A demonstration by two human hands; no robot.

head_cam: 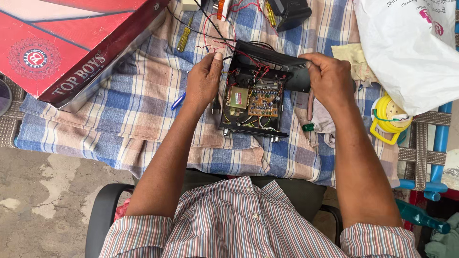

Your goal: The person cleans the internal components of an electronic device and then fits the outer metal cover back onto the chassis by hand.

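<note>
In the head view, a small black electronic unit (256, 98) sits at the centre of the frame on a blue and tan checked cloth (119, 119), with its cover off, so the opening-up looks done: the brown circuit board (264, 101), a pale transformer block (237, 97) and loose red wires (248, 59) all lie exposed. The left hand (204, 81) rests flat against the unit's left wall, fingers close together and thumb raised at the upper corner, steadying it more than gripping it. The right hand (330, 76) is closed around the black housing at the unit's upper right edge, lifting or tilting that part. Neither hand holds a tool; a yellow-handled screwdriver (184, 38) lies untouched toward the upper centre left, and a blue pen (178, 101) lies just left of the left wrist. As a judgement, the work stands at the inspection or wiring stage, with the inside reached, the cover not refitted, and any repair on the board not visibly begun. A red box (62, 43) fills the upper left, a white plastic bag (411, 48) the upper right, and a yellow cable reel (389, 118) lies at the right edge.
</note>
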